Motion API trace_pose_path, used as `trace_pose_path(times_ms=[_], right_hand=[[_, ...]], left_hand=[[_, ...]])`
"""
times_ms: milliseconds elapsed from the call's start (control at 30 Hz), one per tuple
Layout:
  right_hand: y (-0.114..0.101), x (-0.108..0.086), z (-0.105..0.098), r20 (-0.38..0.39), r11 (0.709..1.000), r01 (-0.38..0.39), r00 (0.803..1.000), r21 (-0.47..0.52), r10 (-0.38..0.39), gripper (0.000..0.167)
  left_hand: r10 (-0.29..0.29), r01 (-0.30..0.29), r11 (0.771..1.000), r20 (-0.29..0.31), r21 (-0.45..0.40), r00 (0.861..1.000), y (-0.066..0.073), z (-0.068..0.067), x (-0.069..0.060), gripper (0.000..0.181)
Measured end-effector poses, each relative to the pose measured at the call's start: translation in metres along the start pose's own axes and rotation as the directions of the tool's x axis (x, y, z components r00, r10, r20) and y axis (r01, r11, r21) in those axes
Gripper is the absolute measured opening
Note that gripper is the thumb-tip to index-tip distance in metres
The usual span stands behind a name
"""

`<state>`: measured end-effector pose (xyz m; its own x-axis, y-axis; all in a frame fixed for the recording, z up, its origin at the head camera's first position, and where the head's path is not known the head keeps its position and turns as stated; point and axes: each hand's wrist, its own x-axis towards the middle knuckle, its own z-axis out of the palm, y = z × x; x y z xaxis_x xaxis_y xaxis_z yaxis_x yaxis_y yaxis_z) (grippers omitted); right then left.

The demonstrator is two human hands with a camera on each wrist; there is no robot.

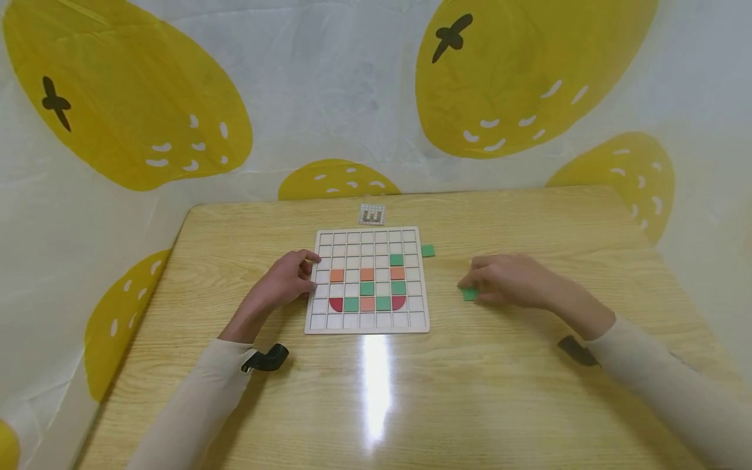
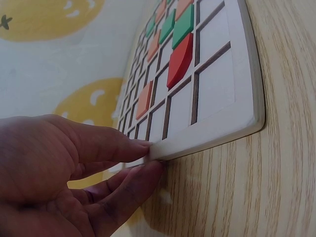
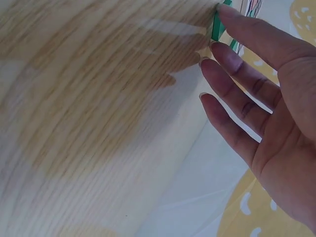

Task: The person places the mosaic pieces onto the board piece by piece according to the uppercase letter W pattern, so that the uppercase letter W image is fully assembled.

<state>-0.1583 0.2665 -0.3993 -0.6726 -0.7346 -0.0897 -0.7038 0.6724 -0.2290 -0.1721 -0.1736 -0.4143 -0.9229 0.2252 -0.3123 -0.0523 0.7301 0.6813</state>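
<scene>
A white square grid board [image 1: 367, 331] lies on the table with several green, orange and red pieces in its cells. My left hand [image 1: 288, 277] is at its left side, thumb and fingertips touching the edge, as the left wrist view also shows at the board's rim [image 2: 207, 136]. To the right of the board, my right hand [image 1: 508, 281] pinches a green square tile [image 1: 470, 294] between thumb and finger, low over the table. That tile [image 3: 216, 25] is partly hidden by the thumb in the right wrist view; the other fingers extend loosely.
Beside the board's upper right edge lies another green tile [image 1: 428, 250]. Behind the board is a small card [image 1: 373, 214] with a printed grid pattern. The wooden table [image 1: 470, 391] meets a white cloth backdrop [image 1: 335, 85] with yellow shapes at its far edge.
</scene>
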Motion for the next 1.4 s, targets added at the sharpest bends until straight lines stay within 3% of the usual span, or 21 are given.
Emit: trace_pose_path(times_ms=[300, 1067, 1400], right_hand=[[-0.001, 0.002, -0.001, -0.012, 0.999, 0.019, 1.0, -0.036, -0.019, 0.023], [0.0, 0.01, 0.002, 0.024, 0.999, -0.04, 0.999, 0.025, 0.04, 0.016], [0.001, 0.024, -0.005, -0.013, 0.998, -0.022, 1.0, 0.051, 0.023, 0.014]], left_hand=[[-0.005, 0.005, 1.0, 0.001, 0.006, 1.0, -0.001, 0.0, 0.002, 0.051], [0.011, -0.011, 1.0, 0.0, 0.007, 1.0, 0.002, -0.002, -0.001, 0.052], [0.011, -0.011, 1.0, 0.0, 0.007, 1.0, 0.0, -0.001, 0.0, 0.052]])
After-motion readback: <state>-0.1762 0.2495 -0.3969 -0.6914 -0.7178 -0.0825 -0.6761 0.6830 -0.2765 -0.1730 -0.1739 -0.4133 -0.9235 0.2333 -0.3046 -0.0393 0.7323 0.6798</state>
